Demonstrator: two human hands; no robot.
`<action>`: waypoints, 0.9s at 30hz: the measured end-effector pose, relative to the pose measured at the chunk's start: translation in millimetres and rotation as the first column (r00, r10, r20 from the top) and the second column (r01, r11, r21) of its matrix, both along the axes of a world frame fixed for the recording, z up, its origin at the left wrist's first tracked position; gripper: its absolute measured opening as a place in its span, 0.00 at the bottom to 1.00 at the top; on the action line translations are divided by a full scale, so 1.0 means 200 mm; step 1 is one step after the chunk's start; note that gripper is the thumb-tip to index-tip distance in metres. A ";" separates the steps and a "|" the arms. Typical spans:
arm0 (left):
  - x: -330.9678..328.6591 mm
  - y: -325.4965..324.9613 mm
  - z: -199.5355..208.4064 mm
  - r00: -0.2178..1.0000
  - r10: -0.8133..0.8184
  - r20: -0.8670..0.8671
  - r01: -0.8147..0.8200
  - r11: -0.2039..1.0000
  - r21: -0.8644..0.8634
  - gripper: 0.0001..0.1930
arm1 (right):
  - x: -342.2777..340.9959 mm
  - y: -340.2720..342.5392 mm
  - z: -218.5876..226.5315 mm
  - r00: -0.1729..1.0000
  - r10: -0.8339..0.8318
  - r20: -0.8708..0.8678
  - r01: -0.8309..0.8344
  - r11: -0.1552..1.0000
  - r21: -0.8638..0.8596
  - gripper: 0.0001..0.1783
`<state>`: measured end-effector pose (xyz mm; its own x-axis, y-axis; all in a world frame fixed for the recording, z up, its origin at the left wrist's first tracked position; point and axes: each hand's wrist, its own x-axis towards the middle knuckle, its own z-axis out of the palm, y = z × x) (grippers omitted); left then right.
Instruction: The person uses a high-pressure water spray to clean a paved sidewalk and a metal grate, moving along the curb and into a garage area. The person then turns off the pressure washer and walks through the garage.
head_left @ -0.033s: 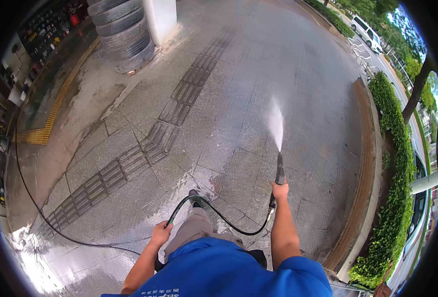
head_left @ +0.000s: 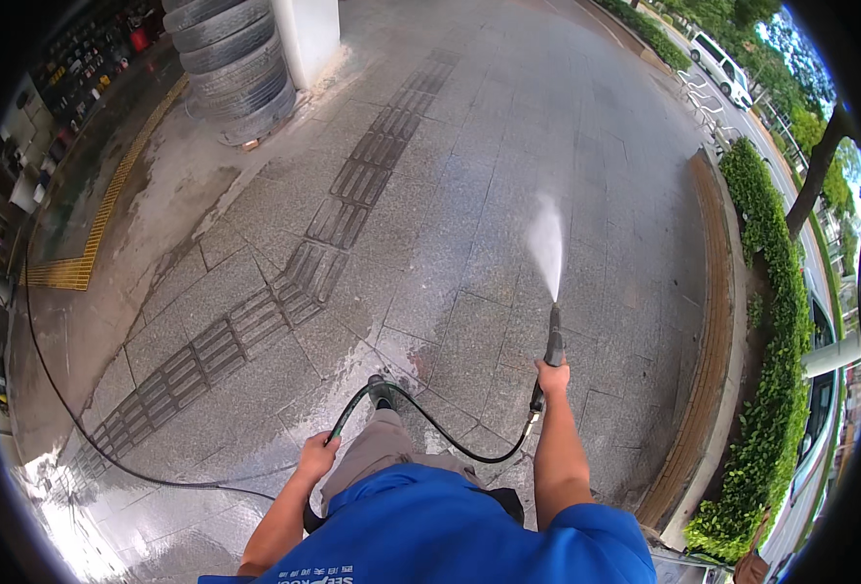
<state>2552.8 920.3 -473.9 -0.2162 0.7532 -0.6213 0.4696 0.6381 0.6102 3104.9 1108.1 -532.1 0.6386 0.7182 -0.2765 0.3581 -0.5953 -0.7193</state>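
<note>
My right hand (head_left: 552, 378) is closed round the grip of a black pressure-washer gun (head_left: 555, 336), its nozzle pointing ahead. A white fan of water spray (head_left: 547, 243) shoots from the nozzle toward the wet grey paving (head_left: 469, 331). From the rear of the gun a black hose (head_left: 450, 443) loops down and across my front. My left hand (head_left: 318, 453) grips this hose near my left thigh. Beyond that hand the hose runs off left along the ground. One dark shoe (head_left: 380, 391) shows below the hose loop.
A stack of tyres (head_left: 231, 68) stands beside a white pillar (head_left: 309, 39) at the far left. A dark tactile strip (head_left: 255, 316) crosses the paving. To the right run a brick-edged curb (head_left: 713, 341) and a green hedge (head_left: 776, 321). A yellow floor grate (head_left: 65, 273) lies left.
The gun's nozzle and spray sit very slightly farther right and lower in the picture. The surroundings have shifted a little left. Both hands keep their holds.
</note>
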 end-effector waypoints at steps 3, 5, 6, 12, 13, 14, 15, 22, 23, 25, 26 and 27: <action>0.09 0.55 0.04 0.986 -0.127 0.107 0.131 0.991 -0.031 0.16 | 0.43 -0.06 -0.08 0.963 -0.242 0.119 0.240 0.970 0.032 0.19; 0.08 0.79 0.11 0.987 -0.137 0.089 0.139 0.990 -0.018 0.16 | 0.41 0.03 -0.04 0.934 -0.341 -0.106 0.347 0.936 0.051 0.16; 0.08 0.89 0.15 0.988 -0.136 0.077 0.138 0.990 -0.015 0.16 | 0.40 0.09 -0.02 0.909 -0.385 -0.162 0.390 0.921 0.001 0.17; 0.32 1.42 0.15 0.948 -0.259 0.186 0.263 0.965 0.004 0.18 | 0.65 0.24 0.02 0.749 -0.653 -0.112 0.663 0.739 0.120 0.18; 0.36 1.49 0.14 0.947 -0.262 0.187 0.264 0.964 0.011 0.18 | 0.65 0.30 0.01 0.789 -0.610 -0.073 0.613 0.776 0.148 0.19; 0.39 1.54 0.12 0.949 -0.256 0.181 0.257 0.966 0.018 0.18 | 0.63 0.41 0.00 0.829 -0.557 -0.038 0.555 0.814 0.170 0.19; 0.40 1.60 0.07 0.949 -0.274 0.159 0.271 0.962 0.040 0.18 | 0.63 0.52 0.00 0.873 -0.485 -0.052 0.488 0.866 0.114 0.26; 0.41 2.19 0.17 0.979 -0.178 0.095 0.181 0.983 -0.027 0.15 | 0.69 1.58 0.08 1.000 0.001 -0.009 0.000 0.999 0.039 0.48; 0.46 2.26 0.26 0.984 -0.161 0.073 0.164 0.985 -0.044 0.15 | 0.72 1.73 0.11 1.000 0.008 -0.021 -0.007 0.999 0.042 0.48; 0.47 2.36 0.27 0.995 -0.095 0.029 0.096 0.994 -0.043 0.14 | 0.70 2.06 0.21 0.998 -0.015 -0.057 0.023 0.989 0.148 0.28; 0.51 2.45 0.26 0.995 -0.087 0.038 0.088 0.996 -0.028 0.14 | 0.78 2.15 0.22 0.989 -0.089 -0.121 0.106 0.985 0.140 0.25; 0.56 2.52 0.26 0.997 -0.066 0.041 0.068 0.997 -0.034 0.14 | 0.87 2.21 0.22 0.981 -0.140 -0.130 0.158 0.978 0.135 0.27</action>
<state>2664.2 1424.7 -421.8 -0.1406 0.7427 -0.6547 0.4879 0.6274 0.6069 3279.2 1549.4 -487.2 0.7102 0.6552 -0.2577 0.1793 -0.5223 -0.8337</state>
